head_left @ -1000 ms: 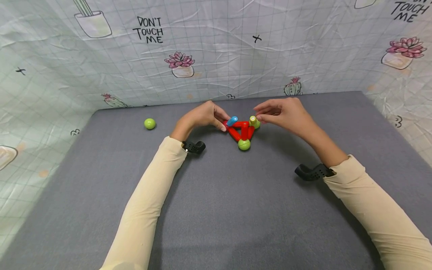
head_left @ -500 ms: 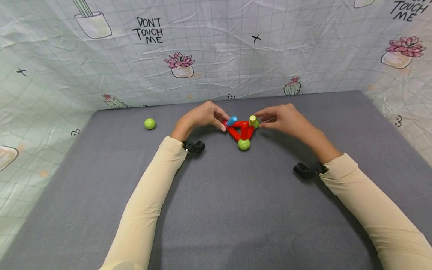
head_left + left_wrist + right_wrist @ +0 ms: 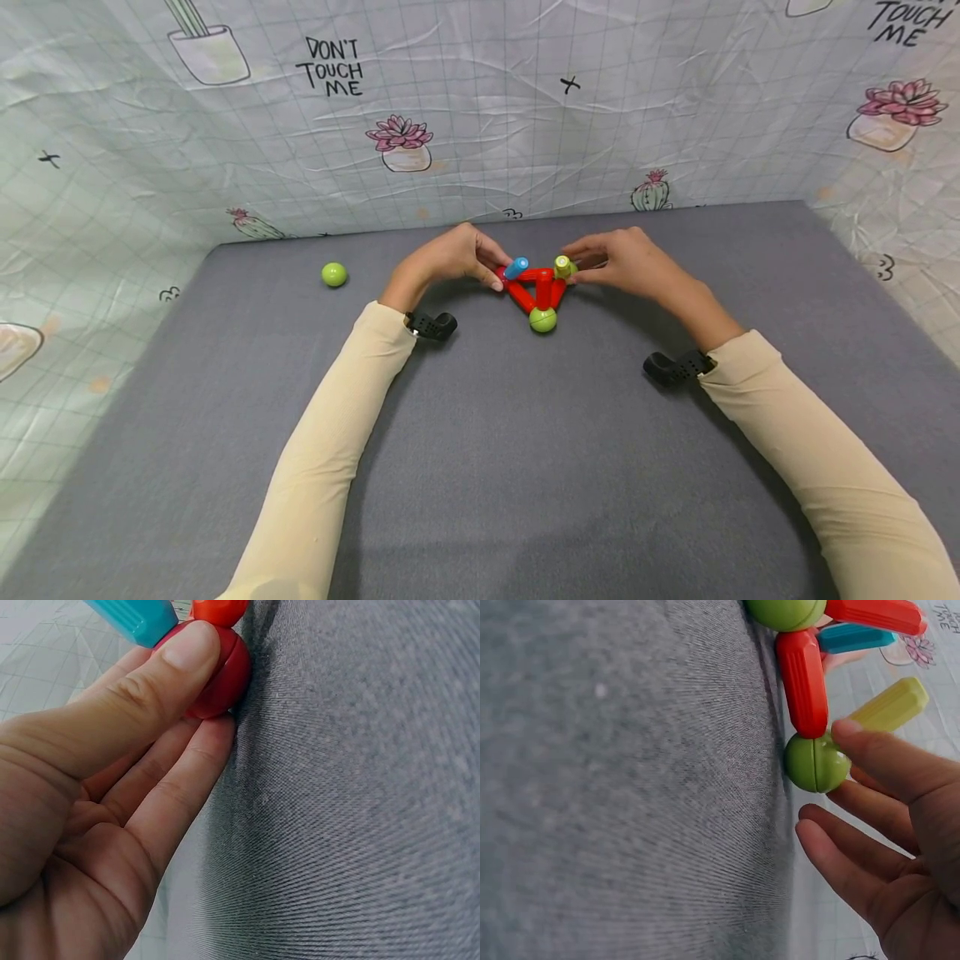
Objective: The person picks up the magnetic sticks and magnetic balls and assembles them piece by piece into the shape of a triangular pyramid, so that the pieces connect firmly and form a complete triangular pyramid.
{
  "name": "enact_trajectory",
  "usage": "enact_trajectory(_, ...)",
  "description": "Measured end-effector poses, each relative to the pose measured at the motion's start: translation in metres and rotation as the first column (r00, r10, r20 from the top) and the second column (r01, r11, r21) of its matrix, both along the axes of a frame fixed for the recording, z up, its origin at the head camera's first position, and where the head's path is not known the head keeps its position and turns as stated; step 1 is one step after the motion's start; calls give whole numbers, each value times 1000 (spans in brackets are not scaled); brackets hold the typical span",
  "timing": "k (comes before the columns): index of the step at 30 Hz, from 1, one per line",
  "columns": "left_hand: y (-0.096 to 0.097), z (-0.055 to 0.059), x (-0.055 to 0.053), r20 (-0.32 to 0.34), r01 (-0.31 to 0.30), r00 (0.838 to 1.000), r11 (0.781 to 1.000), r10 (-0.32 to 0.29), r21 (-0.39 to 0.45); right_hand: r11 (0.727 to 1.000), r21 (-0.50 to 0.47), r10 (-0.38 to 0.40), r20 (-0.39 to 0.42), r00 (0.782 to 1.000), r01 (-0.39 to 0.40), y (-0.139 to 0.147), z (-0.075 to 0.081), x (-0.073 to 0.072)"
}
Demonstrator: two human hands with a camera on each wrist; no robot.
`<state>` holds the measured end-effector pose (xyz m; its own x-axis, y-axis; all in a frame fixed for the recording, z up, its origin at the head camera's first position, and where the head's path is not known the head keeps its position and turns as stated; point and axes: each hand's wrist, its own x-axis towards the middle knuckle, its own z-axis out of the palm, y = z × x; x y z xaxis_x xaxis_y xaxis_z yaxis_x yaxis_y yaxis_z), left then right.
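Observation:
A triangle of red sticks (image 3: 519,297) joined by balls lies on the grey table. My left hand (image 3: 453,252) pinches the red ball (image 3: 231,681) at its left corner between thumb and fingers; a blue stick (image 3: 516,268) slants up from that ball. At the right corner, my right hand (image 3: 626,263) has thumb and a finger on a green ball (image 3: 814,763), which carries a yellow stick (image 3: 894,703). Its other fingers are spread apart below. The nearest corner is another green ball (image 3: 543,320) with a red stick (image 3: 543,290) pointing up from it.
A loose green ball (image 3: 333,274) lies on the grey table (image 3: 525,467), left of my left hand. Behind the table's far edge hangs a printed curtain (image 3: 495,125), which also runs along both sides.
My right hand has come down and left, and its thumb and finger have closed onto the right green ball. The left hand and the triangle have stayed in place.

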<state>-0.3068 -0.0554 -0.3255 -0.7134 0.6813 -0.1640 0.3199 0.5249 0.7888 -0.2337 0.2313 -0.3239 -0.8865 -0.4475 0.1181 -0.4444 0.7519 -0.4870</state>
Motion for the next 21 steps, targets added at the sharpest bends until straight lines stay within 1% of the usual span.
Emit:
enact_trajectory(5,0,0,0,2,2,1000,1000,-2,3,1000,27,-3,1,1000,3,-2,-1,-3)
enact_trajectory(14,0,0,0,-12,2,1000,1000,-2,-6,1000,0,-23,-24,999,23,-6,-3,-5)
enact_trajectory(17,1,-1,0,-17,-1,1000,1000,1,-4,1000,-11,-19,-26,999,19,-7,-4,-4)
enact_trajectory(21,1,-1,2,-23,-7,1000,1000,7,-9,1000,-13,9,-32,999,-9,-6,-5,-3)
